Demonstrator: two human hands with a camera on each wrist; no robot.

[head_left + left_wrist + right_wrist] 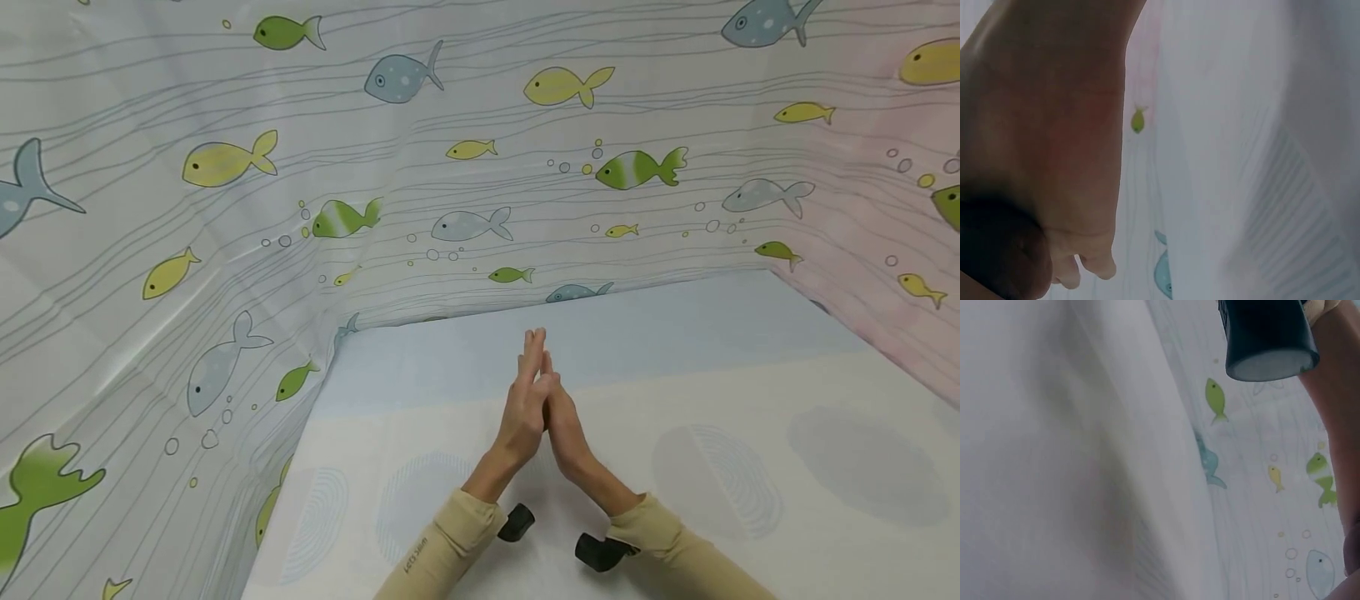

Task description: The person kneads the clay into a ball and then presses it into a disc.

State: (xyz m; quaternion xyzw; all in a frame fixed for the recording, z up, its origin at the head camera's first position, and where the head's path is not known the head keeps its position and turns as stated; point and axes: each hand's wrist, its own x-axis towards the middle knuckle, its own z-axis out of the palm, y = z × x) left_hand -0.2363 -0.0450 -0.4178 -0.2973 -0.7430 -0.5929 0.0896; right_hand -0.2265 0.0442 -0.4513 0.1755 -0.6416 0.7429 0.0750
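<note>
Nearest the head camera, two beige sleeves (457,542) come in from the bottom edge, each with a small black wrist camera: one under the left wrist (516,522), one under the right wrist (602,552). Past the cuffs the left hand (522,408) and right hand (564,425) meet palm to palm, fingers straight and pointing away from the person, fingertips touching at the top; neither hand holds anything, both flat and extended. The hands sit over the middle of the surface (712,400), which is covered in a pale cloth with faint grey oval prints (701,479) to either side of the arms. Nothing else lies on the surface near the hands. Beyond the fingertips the surface runs back to a fish-print curtain (465,167) that walls it in at the rear, left and right, with green, yellow and blue-grey fish (641,168). Left wrist view: mostly the palm side of the left hand (1054,137) close up and blurred, the curtain (1147,187) behind. Right wrist view: the other arm's black camera (1266,337) at top, a forearm along the right edge, the fish curtain (1260,487) beyond, blurred pale cloth filling the left.
</note>
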